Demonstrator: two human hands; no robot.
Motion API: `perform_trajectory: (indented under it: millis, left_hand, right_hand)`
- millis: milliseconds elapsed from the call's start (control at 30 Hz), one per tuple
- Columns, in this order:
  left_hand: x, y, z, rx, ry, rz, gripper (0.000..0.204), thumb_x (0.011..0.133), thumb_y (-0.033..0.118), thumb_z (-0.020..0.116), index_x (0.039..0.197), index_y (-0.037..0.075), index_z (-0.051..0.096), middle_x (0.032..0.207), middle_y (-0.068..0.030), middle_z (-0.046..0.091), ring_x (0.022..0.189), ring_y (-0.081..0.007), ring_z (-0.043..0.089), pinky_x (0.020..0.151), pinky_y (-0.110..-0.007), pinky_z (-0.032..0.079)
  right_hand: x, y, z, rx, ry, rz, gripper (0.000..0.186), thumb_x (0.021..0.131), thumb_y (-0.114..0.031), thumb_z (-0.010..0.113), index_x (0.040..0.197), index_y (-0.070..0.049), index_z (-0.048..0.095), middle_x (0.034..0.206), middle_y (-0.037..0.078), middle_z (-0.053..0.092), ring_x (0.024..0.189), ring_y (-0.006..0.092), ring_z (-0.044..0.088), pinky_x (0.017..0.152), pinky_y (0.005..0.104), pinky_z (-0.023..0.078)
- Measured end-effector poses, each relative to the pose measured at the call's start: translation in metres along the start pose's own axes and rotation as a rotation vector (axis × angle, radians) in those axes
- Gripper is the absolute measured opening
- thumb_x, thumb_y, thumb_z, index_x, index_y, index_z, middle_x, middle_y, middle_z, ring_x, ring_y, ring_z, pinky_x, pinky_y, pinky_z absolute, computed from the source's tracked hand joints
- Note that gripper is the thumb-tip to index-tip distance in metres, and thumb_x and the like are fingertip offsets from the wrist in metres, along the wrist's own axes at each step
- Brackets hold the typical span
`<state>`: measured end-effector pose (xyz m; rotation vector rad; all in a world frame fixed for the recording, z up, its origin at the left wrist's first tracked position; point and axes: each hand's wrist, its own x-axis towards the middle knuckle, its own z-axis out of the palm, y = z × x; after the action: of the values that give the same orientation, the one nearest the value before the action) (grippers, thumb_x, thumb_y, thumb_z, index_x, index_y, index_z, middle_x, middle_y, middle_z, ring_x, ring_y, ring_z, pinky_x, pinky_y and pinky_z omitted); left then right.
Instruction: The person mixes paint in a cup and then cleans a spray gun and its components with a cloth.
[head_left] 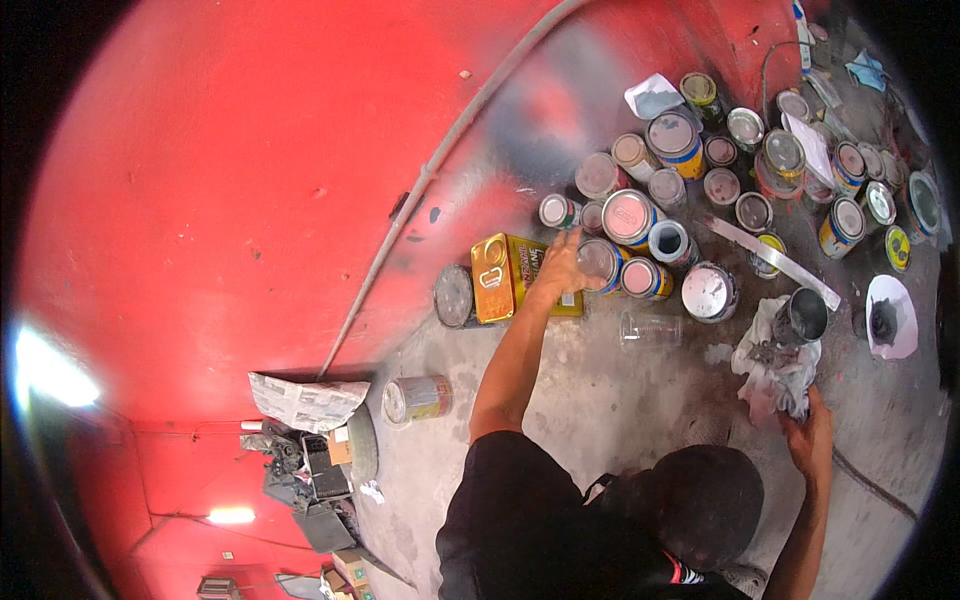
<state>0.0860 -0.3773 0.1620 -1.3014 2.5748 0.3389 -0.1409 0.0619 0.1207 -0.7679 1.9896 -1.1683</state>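
Observation:
My left hand (pixel 562 272) is curled round the left side of a paint can (pixel 600 262) with a grey, stained lid, fingers on its far side and thumb on its near side. A yellow rectangular tin (pixel 494 280) stands just left of that hand. Lower right, my right hand (pixel 810 432) grips the near end of a crumpled, stained white rag (pixel 775 375). Against the rag's far edge is a dark open pot (pixel 802 316). A clear plastic cup (pixel 650 328) lies between my two hands.
Several paint cans (pixel 675 140) crowd the floor at the far right, with a long flat strip (pixel 775 262) across some. Paper holding dark matter (pixel 890 318) lies rightmost. Left are a lone can (pixel 415 400), a red wall (pixel 250 200) with a pipe (pixel 430 165), and piled boxes (pixel 340 445).

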Motion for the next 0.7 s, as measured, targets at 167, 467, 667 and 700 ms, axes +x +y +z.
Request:
perform_trajectory:
  millis: [167,467,667,700]
  left_hand:
    - [0.013,0.001,0.012,0.006,-0.136,0.085,0.120,0.049,0.041,0.091,0.144,0.000,0.030,0.146,-0.0265,0.033,0.136,-0.0375,0.033,0.112,-0.041,0.031]
    - [0.001,0.010,0.022,-0.085,0.028,0.010,0.109,0.045,0.036,0.093,0.135,0.001,0.044,0.132,-0.0273,0.046,0.124,-0.0395,0.046,0.103,-0.043,0.040]
    - [0.012,0.009,0.018,-0.049,0.014,-0.020,0.103,0.040,0.031,0.094,0.127,0.001,0.048,0.128,-0.0219,0.048,0.117,-0.0415,0.047,0.100,-0.046,0.040]
    - [0.011,0.013,0.017,-0.037,0.003,-0.034,0.103,0.039,0.031,0.094,0.126,0.001,0.048,0.127,-0.0214,0.048,0.117,-0.0413,0.046,0.100,-0.046,0.039]
  right_hand:
    - [0.003,0.005,0.004,-0.131,-0.008,0.027,0.038,0.074,-0.005,0.069,0.108,0.000,0.054,0.095,0.023,0.065,0.089,0.0431,0.062,0.076,0.0438,0.047]
    - [0.008,0.000,0.008,-0.137,-0.025,0.030,0.034,0.075,-0.004,0.068,0.106,0.002,0.053,0.090,0.025,0.065,0.085,0.0444,0.062,0.073,0.0442,0.047]
    - [0.009,0.003,0.012,-0.160,-0.010,0.012,0.036,0.077,-0.003,0.066,0.110,0.002,0.053,0.093,0.024,0.066,0.088,0.0431,0.063,0.075,0.0424,0.048]
    - [0.009,0.005,0.013,-0.183,-0.005,0.014,0.037,0.077,-0.003,0.066,0.111,0.002,0.053,0.093,0.024,0.066,0.088,0.0425,0.063,0.075,0.0418,0.048]
